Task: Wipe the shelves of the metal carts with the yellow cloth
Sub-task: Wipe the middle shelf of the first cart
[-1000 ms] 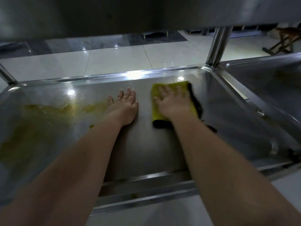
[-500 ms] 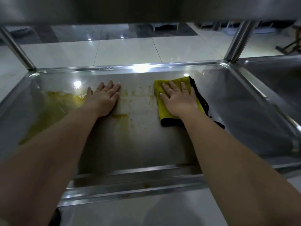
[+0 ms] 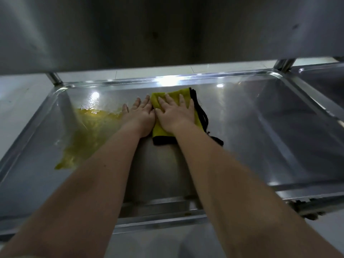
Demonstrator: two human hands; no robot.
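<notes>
A folded yellow cloth with a black edge lies near the middle back of the metal cart's lower shelf. My right hand presses flat on the cloth with straight, spread fingers. My left hand lies flat on the bare shelf, right beside the cloth's left edge and touching my right hand. A yellow smear spreads over the shelf to the left of my left hand. The smear's right part is hidden under my left forearm.
The cart's upper shelf hangs low overhead and fills the top of the view. Metal posts stand at the back left and back right corners. A second cart's shelf adjoins on the right. White floor tiles lie beyond.
My right hand has slid the cloth leftward until it meets my left hand. The faint streaks between the hands are gone. My head has dropped lower, so the upper shelf fills more of the view.
</notes>
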